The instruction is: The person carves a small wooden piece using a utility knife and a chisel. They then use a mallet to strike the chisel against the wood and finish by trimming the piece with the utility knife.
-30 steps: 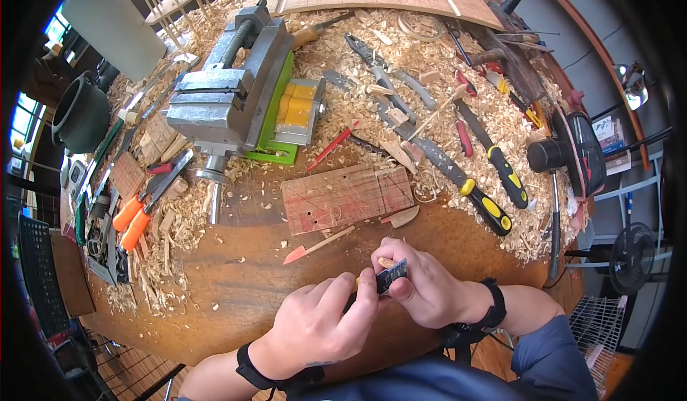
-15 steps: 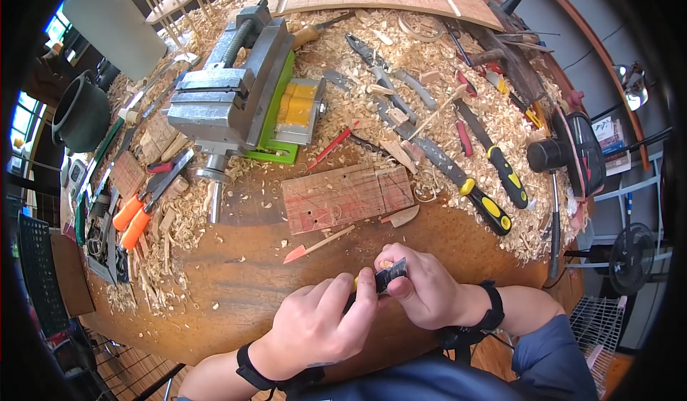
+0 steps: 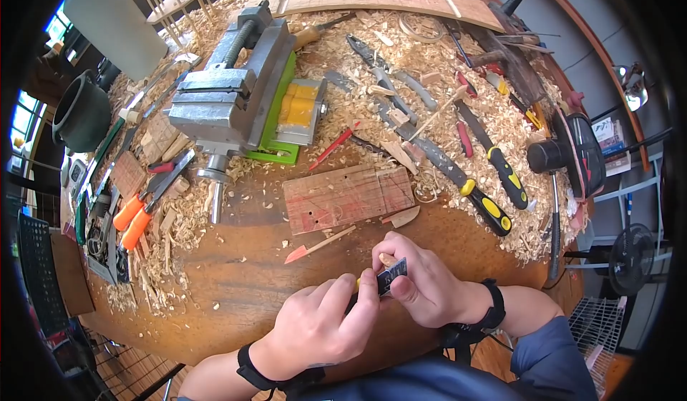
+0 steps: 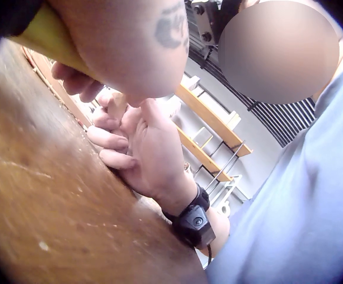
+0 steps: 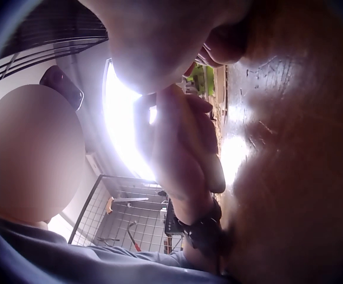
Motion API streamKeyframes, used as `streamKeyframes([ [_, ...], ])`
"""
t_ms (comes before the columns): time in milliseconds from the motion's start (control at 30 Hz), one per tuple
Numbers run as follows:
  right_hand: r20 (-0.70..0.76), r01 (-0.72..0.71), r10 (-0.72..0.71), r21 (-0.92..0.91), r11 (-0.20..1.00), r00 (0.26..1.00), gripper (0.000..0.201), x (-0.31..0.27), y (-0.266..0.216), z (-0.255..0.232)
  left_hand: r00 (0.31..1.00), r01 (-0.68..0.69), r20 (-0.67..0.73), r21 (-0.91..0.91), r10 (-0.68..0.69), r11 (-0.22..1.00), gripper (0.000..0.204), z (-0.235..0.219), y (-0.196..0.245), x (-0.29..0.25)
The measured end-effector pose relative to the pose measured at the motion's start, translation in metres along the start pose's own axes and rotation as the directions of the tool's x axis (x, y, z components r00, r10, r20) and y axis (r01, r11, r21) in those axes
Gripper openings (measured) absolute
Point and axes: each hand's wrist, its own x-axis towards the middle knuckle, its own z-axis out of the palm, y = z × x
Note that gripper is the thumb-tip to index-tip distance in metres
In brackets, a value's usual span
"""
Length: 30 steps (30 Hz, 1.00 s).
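My left hand [image 3: 322, 324] grips a utility knife [image 3: 390, 278], its dark front and metal blade pointing toward my right hand [image 3: 433, 290]. In the left wrist view the yellow handle [image 4: 53, 42] runs under the left palm. My right hand pinches a small piece of wood [image 3: 387, 260], its pale end showing right beside the blade. Most of that piece is hidden by the fingers. Both hands meet over the table's front edge. Just beyond them lie a thin wooden stick with a red tip [image 3: 304, 251] and a red-marked board [image 3: 347, 197].
Wood shavings [image 3: 336, 43] cover much of the wooden table [image 3: 236, 279]. A metal vise [image 3: 215, 104] stands at left centre, orange-handled tools [image 3: 132, 222] to its left. Yellow-and-black-handled files [image 3: 486, 208], pliers [image 3: 383, 79] and a black mallet [image 3: 547, 155] lie to the right.
The right hand dips slightly, then rises again, and the pale wood end shows more than half a second ago. The left hand stays nearly in place with the knife.
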Motion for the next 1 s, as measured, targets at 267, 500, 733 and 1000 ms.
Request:
streamKeyframes([
  [267,0.008,0.001,0.000,-0.048,0.999,1.000,0.050,-0.0036,0.0010,0.0015,1.000,-0.008,0.005,0.035,0.008,0.999,0.049,0.0012,-0.0004,-0.0001],
  [500,0.007,-0.051,0.052,-0.061,0.997,0.999,0.044,-0.0073,0.0006,0.0030,1.000,-0.016,0.015,0.047,0.015,0.999,0.049,0.0005,-0.0014,-0.0004],
  [733,-0.042,-0.029,0.026,-0.070,0.997,0.999,0.040,-0.0038,-0.0018,0.0035,0.999,-0.028,-0.022,0.089,0.030,0.996,0.050,0.0020,-0.0037,-0.0006],
  [1000,-0.033,-0.076,0.075,-0.016,0.997,0.997,0.041,-0.0009,-0.0038,0.0006,0.999,-0.012,-0.038,0.123,0.017,0.992,0.049,0.0018,-0.0051,-0.0006],
])
